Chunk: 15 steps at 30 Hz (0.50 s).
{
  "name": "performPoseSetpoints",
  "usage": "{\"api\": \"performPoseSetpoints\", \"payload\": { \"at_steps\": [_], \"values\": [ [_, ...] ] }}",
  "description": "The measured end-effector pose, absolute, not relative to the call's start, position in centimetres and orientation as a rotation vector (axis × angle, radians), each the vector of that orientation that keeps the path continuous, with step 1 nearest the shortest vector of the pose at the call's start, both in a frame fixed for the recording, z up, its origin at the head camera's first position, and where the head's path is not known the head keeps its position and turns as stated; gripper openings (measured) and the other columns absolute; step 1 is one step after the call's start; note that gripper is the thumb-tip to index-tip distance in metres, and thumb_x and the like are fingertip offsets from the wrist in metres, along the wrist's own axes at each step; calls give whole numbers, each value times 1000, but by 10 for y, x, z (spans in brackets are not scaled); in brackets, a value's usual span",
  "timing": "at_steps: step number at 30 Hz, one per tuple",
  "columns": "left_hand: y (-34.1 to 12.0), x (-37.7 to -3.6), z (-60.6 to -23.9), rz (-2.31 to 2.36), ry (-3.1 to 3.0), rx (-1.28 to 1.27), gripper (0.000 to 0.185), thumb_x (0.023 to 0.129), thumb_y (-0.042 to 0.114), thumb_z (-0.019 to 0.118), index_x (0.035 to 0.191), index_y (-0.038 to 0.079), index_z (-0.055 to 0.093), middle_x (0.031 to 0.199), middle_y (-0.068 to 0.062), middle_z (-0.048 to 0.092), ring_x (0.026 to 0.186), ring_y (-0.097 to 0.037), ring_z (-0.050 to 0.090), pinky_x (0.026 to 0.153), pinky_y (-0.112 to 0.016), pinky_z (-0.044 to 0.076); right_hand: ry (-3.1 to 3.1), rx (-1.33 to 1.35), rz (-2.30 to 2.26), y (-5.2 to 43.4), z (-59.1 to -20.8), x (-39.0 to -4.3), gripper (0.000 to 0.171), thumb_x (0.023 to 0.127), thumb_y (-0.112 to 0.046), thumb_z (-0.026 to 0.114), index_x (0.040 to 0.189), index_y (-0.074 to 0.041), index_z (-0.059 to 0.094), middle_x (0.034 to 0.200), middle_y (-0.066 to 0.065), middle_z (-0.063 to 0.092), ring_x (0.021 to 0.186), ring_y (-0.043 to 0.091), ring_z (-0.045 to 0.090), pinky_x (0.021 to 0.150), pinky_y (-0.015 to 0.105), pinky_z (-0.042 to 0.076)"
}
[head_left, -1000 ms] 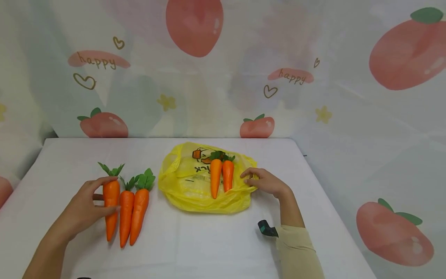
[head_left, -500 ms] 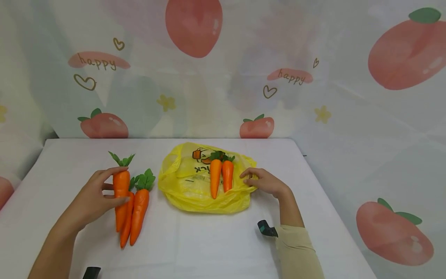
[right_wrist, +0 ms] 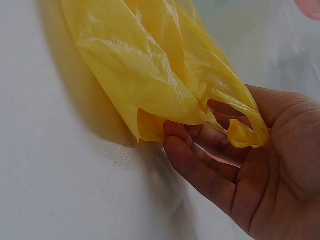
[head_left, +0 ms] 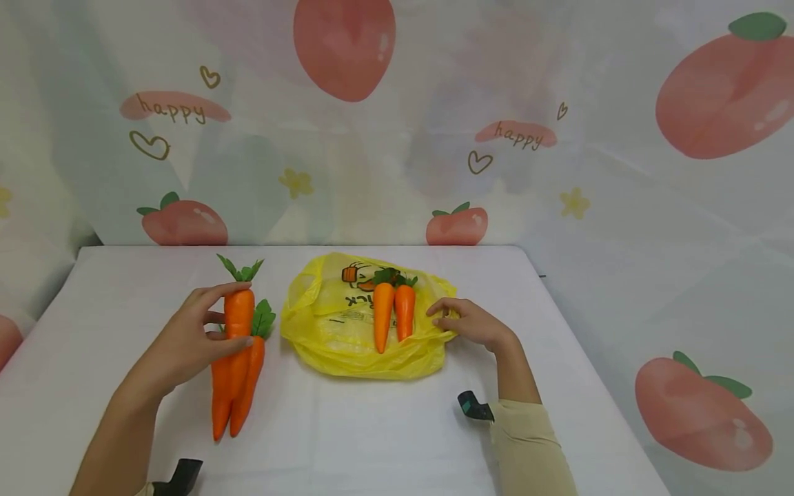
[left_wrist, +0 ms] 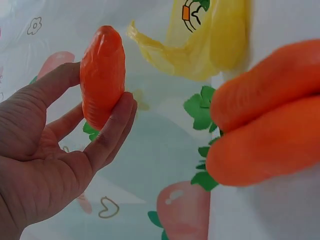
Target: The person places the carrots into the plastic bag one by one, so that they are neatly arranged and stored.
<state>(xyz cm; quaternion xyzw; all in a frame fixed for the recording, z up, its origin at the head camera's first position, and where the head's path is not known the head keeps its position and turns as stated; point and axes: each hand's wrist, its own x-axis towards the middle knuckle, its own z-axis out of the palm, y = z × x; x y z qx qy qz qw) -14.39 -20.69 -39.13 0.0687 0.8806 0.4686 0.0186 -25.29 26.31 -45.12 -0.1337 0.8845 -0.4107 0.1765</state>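
Note:
My left hand (head_left: 243, 315) grips an orange toy carrot (head_left: 239, 304) with green leaves between thumb and fingers, lifted over two more carrots (head_left: 238, 413) lying on the white table (head_left: 372, 434). The left wrist view shows the held carrot (left_wrist: 102, 75) in my fingers and the two lying carrots (left_wrist: 265, 125) close by. A yellow plastic bag (head_left: 338, 331) lies flat mid-table with two carrots (head_left: 393, 313) on top. My right hand (head_left: 448, 318) holds the bag's right edge. In the right wrist view a fold of the bag (right_wrist: 150, 75) hangs over my curled fingers (right_wrist: 200, 165).
A backdrop cloth (head_left: 397, 138) printed with peaches and "happy" hangs behind the table and drapes down its right side. The table's right edge runs near my right forearm. A black wrist mount (head_left: 475, 406) sits on my right sleeve.
My left hand has lifted the leftmost carrot out of the row of three and carried it up and to the right, toward the bag. The right hand has stayed on the bag.

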Motion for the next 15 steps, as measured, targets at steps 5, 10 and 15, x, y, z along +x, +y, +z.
{"api": "performPoseSetpoints", "payload": {
  "at_steps": [5, 10, 15],
  "values": [
    [-195, -148, -387, 1476, 2710, 203, 83, 86, 20, 87, 157, 23, 44, 150, -20, 34, 118, -44, 55, 82, -46, 60, 2508, -376, -1159, 262, -451, -253, 23, 105, -17, 61, 123, -4, 69, 101, 11, 55, 99, 29, 51, 80, 38, 47],
    [-184, -150, -387, 1501, 2687, 228, 79, 88, 15, 85, 156, 23, 46, 149, -17, 36, 120, -44, 53, 81, -47, 60, 2504, -376, -1161, 265, -454, -255, 23, 104, -23, 63, 121, -10, 70, 101, 10, 56, 100, 29, 52, 81, 38, 48],
    [-174, -152, -387, 1491, 2675, 246, 77, 89, 11, 83, 155, 25, 47, 150, -15, 37, 120, -45, 56, 79, -45, 61, 2502, -373, -1164, 266, -453, -255, 22, 104, -22, 64, 121, -10, 71, 101, 11, 56, 100, 29, 51, 81, 38, 47]
  ]
}}
